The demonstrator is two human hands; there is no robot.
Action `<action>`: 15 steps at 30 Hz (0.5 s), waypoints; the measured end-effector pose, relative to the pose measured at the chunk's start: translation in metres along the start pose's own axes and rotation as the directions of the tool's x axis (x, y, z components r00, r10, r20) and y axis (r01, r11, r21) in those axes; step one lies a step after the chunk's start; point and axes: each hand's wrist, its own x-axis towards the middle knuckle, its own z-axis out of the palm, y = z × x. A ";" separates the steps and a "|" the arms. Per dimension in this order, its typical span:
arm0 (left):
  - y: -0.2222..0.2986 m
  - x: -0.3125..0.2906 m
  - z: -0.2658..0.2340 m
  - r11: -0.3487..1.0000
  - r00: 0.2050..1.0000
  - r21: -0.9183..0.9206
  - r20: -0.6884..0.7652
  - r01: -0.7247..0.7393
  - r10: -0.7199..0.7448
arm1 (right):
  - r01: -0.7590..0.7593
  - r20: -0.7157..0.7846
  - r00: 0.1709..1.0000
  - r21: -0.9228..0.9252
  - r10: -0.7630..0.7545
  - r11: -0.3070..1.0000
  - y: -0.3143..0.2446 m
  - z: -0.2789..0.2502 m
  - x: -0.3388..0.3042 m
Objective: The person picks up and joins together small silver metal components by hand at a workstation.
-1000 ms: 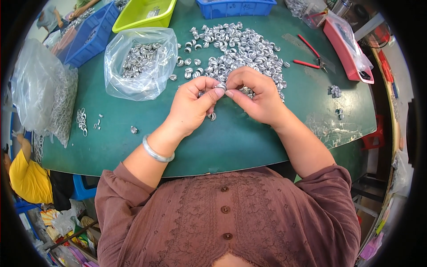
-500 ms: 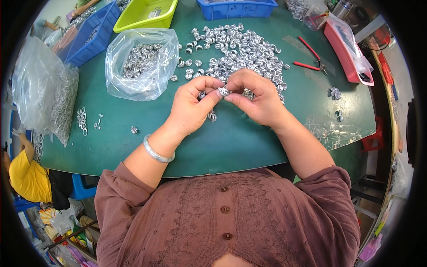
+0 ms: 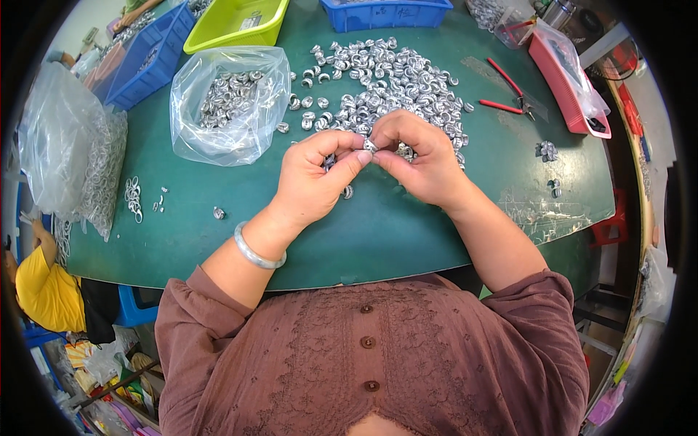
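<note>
Between the fingertips of both hands is a small silvery metal ring-like piece (image 3: pixel 369 146), partly covered by the fingers. My left hand (image 3: pixel 313 174) pinches it from the left with thumb and forefinger. From the other side my right hand (image 3: pixel 418 160) grips it the same way, its fingers curled. Just beyond the hands spreads a heap of similar silvery pieces (image 3: pixel 396 83). A few loose ones lie below the fingers, partly hidden. Left of the heap stands an open clear plastic bag (image 3: pixel 251 142) with more pieces in it.
Red-handled pliers (image 3: pixel 505 94) lie right of the heap, near a pink basket (image 3: pixel 556 83). A lime tray (image 3: pixel 273 29) and blue bins (image 3: pixel 389 16) line the far side. At left stands a full clear bag (image 3: pixel 62 145). Someone in a yellow shirt (image 3: pixel 47 291) is beyond the left edge.
The small metal piece has turned between my fingertips, and my left thumb has shifted slightly. Both hands stay in nearly the same place.
</note>
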 end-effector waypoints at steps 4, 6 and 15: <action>-0.001 0.000 -0.001 0.997 0.998 0.054 -0.010 -0.054 0.055 | -0.005 -0.001 1.000 -0.009 0.005 1.000 -0.001 0.000 0.001; -0.001 0.000 -0.001 0.993 0.997 0.097 -0.019 -0.072 0.074 | -0.002 -0.001 1.000 -0.023 0.002 1.000 -0.002 0.000 0.001; 0.000 0.001 0.001 0.998 0.999 -0.061 -0.024 0.033 -0.035 | -0.118 0.017 0.993 0.019 0.118 0.993 -0.005 0.000 -0.001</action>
